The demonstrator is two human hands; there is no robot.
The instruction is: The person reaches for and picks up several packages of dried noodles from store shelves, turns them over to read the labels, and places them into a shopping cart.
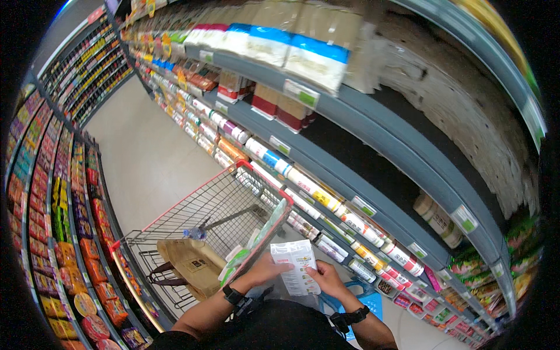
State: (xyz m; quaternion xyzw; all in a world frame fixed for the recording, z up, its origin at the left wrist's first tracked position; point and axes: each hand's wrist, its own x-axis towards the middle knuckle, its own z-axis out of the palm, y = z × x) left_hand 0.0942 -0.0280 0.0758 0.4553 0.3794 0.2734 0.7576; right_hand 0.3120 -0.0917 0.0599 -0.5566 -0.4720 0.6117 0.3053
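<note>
Both of my hands hold a white printed plastic packet (296, 269) upright in front of my body. My left hand (270, 267) grips its left edge, the thumb lying across its face. On the opposite edge is my right hand (326, 278), its thumb pressed to the front. A wire shopping cart (197, 192) with red rim stands just left of the packet. Inside the cart are a brown paper bag (197, 267), a clear plastic bottle (195, 233) and green-and-white packages (234, 258) along the near right side.
Shelves (341, 105) of packaged dry noodles run along the right side of the aisle. Another shelf of colourful packets (61, 210) lines the left. Pale floor (153, 144) stretches between them. A blue plastic stool (372, 304) stands low at my right, behind my right forearm.
</note>
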